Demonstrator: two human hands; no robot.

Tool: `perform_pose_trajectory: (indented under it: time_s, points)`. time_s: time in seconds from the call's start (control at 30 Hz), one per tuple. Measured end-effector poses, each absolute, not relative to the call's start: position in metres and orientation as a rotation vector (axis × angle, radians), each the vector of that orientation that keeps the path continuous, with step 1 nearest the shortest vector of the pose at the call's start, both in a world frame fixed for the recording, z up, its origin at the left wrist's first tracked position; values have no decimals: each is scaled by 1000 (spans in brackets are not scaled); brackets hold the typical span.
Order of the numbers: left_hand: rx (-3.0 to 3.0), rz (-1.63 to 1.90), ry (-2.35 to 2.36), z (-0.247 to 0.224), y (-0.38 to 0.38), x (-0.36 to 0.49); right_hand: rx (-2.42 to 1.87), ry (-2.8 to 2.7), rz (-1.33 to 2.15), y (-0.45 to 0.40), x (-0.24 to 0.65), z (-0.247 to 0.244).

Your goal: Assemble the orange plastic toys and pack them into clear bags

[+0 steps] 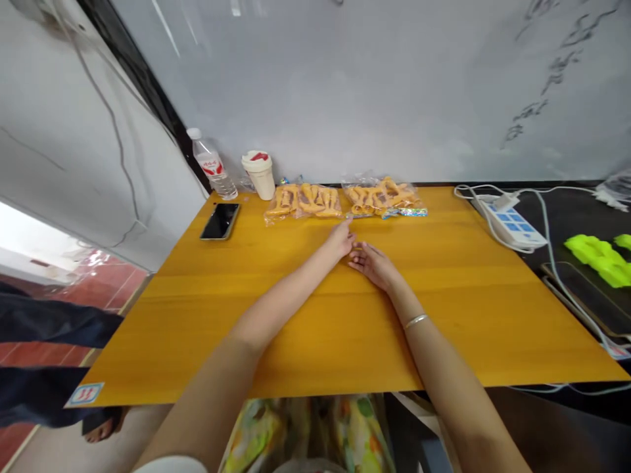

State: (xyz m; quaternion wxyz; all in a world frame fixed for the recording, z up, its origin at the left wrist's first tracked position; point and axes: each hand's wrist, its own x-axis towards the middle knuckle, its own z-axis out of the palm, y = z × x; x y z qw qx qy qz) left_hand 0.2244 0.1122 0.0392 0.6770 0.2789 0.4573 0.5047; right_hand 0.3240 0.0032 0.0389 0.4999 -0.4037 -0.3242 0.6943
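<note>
Two clear plastic packets of orange pieces lie along the back edge of the yellow wooden table (315,315), the left packet (310,201) and the right packet (382,196). My left hand (344,238) is just in front of the gap between them, its index finger stretched toward the right packet's near edge; whether it touches is unclear. Its other fingers are curled, and nothing shows in it. Beside it, lower right, my right hand (372,263) rests near the tabletop with fingers loosely bent and apart, fingertips close to the left hand, holding nothing visible.
At the back left are a water bottle (213,165), a lidded cup (259,175) and a phone (220,221). A power strip (513,225) with white cables lies at the right, near bright green pieces (599,257). A person's dark-clothed legs (49,322) show at the left.
</note>
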Motion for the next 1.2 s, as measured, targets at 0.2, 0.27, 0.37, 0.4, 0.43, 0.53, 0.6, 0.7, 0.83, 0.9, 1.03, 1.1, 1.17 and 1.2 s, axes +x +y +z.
perform_pose_trajectory:
  time_s: [0.2, 0.27, 0.37, 0.4, 0.43, 0.53, 0.6, 0.7, 0.83, 0.9, 1.03, 1.1, 1.17, 1.2]
  points:
    - [516, 1101, 1115, 62, 131, 262, -1028, -633, 1359, 15, 348, 38]
    - [540, 1119, 1117, 66, 126, 255, -1067, -573, 1193, 21, 363, 37]
    - [604, 1093, 1093, 61, 101, 221, -1083, -513, 1038, 30, 382, 34]
    - [629, 1073, 1078, 58, 89, 203, -1086, -505, 1019, 32, 386, 33]
    - [650, 1050, 1067, 56, 78, 182, -1089, -498, 1006, 34, 388, 32]
    - [721, 979, 1061, 52, 49, 110, -1149, -568, 956, 37, 385, 29]
    - [750, 952, 1127, 49, 35, 64, -1213, -710, 887, 36, 376, 27]
    - [750, 1076, 1254, 44, 22, 16, -1260, -997, 840, 27, 353, 25]
    - [885, 1283, 1320, 39, 15, -2, -1262, -1294, 1004, 4, 316, 33]
    - [899, 1320, 1333, 39, 17, -3, -1274, -1346, 1060, -6, 299, 42]
    - [794, 1425, 1349, 41, 24, -10, -1376, -1431, 960, -9, 277, 60]
    - [740, 1436, 1328, 42, 27, -16, -1495, -1595, 801, -4, 274, 63]
    - [716, 1425, 1298, 42, 27, -20, -1620, -1804, 571, 0, 275, 61]
    - [715, 1399, 1270, 42, 27, -21, -1657, -1893, 469, 2, 276, 58]
